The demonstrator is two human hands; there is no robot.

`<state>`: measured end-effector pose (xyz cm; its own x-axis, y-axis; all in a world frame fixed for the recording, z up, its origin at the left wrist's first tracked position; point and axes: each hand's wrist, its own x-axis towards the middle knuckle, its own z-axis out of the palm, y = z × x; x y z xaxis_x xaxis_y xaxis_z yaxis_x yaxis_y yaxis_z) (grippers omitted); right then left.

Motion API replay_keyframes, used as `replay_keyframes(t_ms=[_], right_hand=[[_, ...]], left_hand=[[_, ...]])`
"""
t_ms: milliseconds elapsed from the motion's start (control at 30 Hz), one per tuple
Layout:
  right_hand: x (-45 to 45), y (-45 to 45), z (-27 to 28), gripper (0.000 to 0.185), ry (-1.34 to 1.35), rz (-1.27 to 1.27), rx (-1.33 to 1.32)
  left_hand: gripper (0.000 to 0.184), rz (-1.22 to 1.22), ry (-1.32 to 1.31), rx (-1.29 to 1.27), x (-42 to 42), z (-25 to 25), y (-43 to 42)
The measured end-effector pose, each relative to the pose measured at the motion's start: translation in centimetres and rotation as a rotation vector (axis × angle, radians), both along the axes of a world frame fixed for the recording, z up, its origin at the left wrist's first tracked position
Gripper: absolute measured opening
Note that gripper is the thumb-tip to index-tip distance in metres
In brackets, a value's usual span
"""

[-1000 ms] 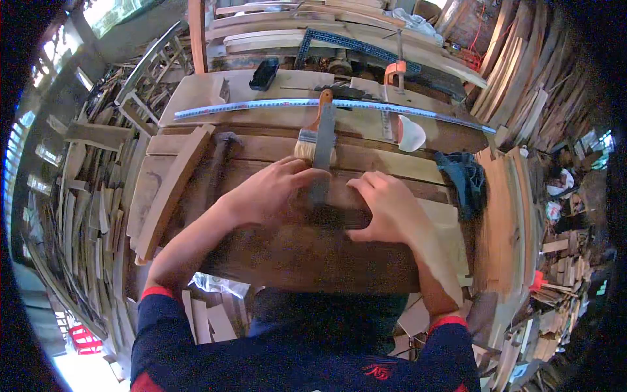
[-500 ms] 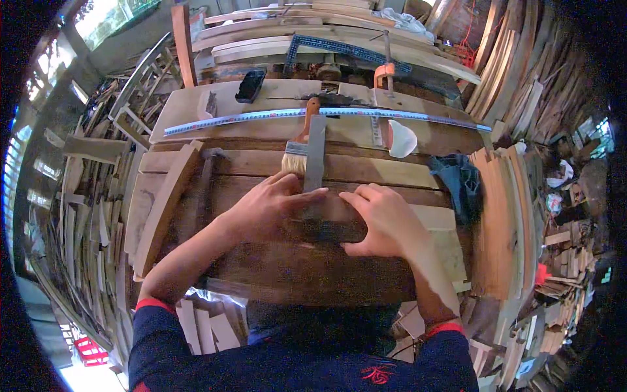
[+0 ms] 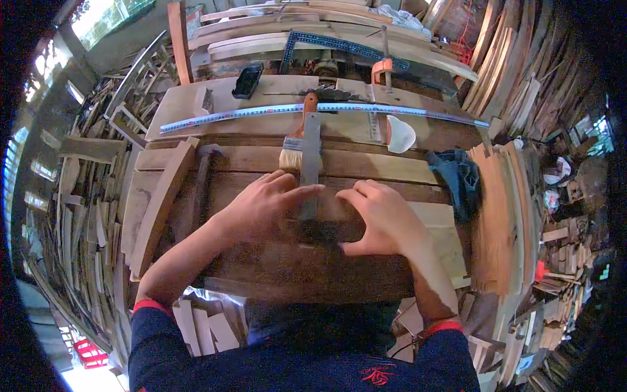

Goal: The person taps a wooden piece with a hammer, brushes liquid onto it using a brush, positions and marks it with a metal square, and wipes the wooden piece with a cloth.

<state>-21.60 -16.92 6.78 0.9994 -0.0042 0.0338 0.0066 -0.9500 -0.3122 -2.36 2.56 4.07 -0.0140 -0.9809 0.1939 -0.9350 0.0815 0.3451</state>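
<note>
A try square lies on the workbench in front of me, its grey metal blade [image 3: 312, 147] pointing away and its dark stock [image 3: 323, 232] nearest me, deep in shadow. My left hand [image 3: 271, 196] is at the left of it, index finger stretched across the blade's lower part; its thumb is lost in shadow. On the other side, my right hand [image 3: 379, 219] has thumb and fingers spread beside the stock's right end; I cannot tell whether it touches. Just left of the blade is a paintbrush [image 3: 294, 153] with pale bristles and a wooden handle.
A measuring tape [image 3: 248, 114] stretches across the workbench [image 3: 261, 271]. Behind it are a black tray [image 3: 248, 81], a carpenter's square [image 3: 339, 42] and an orange clamp [image 3: 382, 67]. A hammer [image 3: 206, 163], white cup [image 3: 400, 135] and blue cloth [image 3: 455, 176] lie nearer. Boards [image 3: 493, 222] are stacked right.
The view has shifted slightly, so the bench items sit a little higher and further left. Both hands keep nearly the same pose around the try square.
</note>
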Motion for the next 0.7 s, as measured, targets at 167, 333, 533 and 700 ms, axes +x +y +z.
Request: replay_keyframes(t_ms=[167,333,533,700], right_hand=[[0.2,0.4,0.7,0.082,0.056,-0.015,0.02],[0.2,0.3,0.3,0.079,0.082,-0.05,0.051],[0.2,0.2,0.2,0.081,0.108,-0.05,0.061],[0.2,0.4,0.5,0.08,0.08,-0.044,0.06]], left_hand=[[0.118,0.074,0.094,0.056,-0.1,0.2,0.4],[0.114,0.09,0.116,-0.023,-0.2,0.5,0.3],[0.112,0.085,0.099,-0.024,0.0,0.0,0.0],[0.111,0.087,0.075,-0.021,-0.1,0.4,0.0]])
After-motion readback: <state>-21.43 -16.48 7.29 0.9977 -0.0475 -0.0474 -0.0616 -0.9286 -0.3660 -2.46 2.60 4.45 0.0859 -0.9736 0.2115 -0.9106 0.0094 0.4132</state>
